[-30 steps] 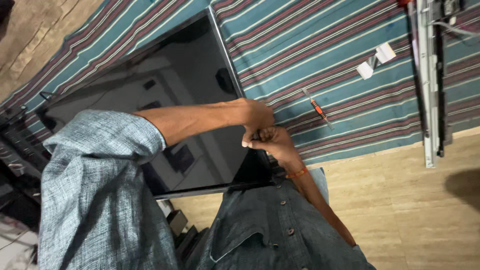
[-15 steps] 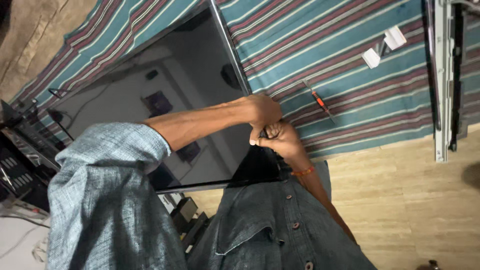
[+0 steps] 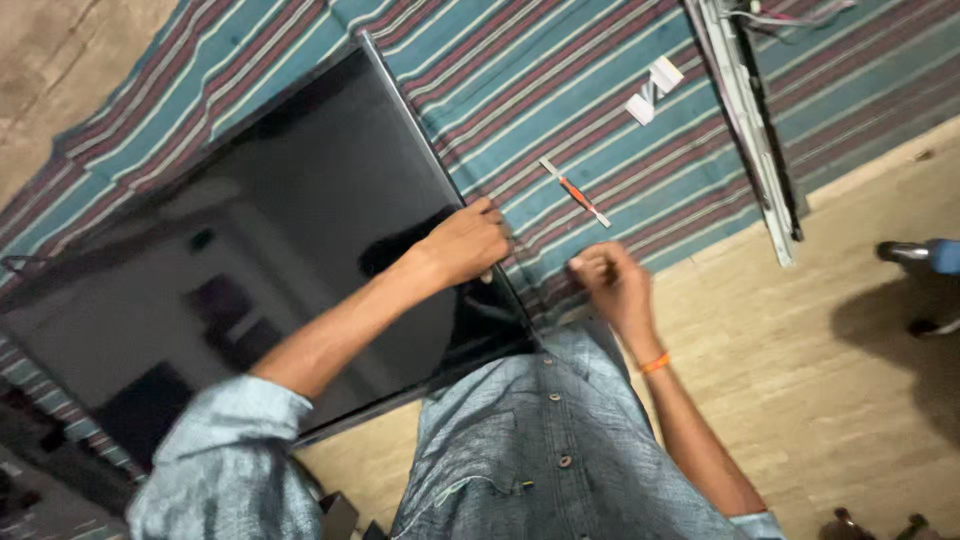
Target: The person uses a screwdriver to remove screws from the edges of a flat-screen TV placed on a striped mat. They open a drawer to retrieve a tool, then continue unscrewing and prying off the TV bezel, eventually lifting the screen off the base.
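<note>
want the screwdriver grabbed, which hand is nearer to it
Right. The right hand is a closed fist just below the screwdriver on the striped cloth; the left hand rests on the screen's edge, farther off.

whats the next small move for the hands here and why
Probably bring the right hand back to the screen panel's edge beside the left hand. The left hand rests on that edge near the corner; the right is closed in a fist just off it, over the striped mat.

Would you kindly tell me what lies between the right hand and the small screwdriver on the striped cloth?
In the head view, only bare striped cloth lies between the right hand and the screwdriver.
</note>
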